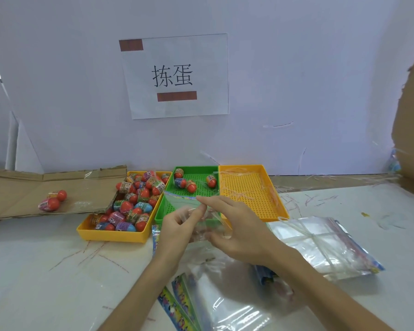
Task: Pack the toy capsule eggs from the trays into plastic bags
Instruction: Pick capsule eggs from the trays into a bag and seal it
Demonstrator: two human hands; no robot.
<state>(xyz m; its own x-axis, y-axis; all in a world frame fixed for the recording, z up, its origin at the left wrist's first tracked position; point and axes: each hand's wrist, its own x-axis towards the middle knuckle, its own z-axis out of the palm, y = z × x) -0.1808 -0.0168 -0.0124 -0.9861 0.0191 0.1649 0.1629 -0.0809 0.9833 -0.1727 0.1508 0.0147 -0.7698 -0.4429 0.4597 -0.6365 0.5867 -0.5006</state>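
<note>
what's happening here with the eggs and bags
A person pinches a small clear plastic bag between the left hand and right hand, just over the green perforated tray, which holds a few toy capsule eggs. The yellow plastic tray on the left is piled with eggs; the bag looks empty so far.
</note>
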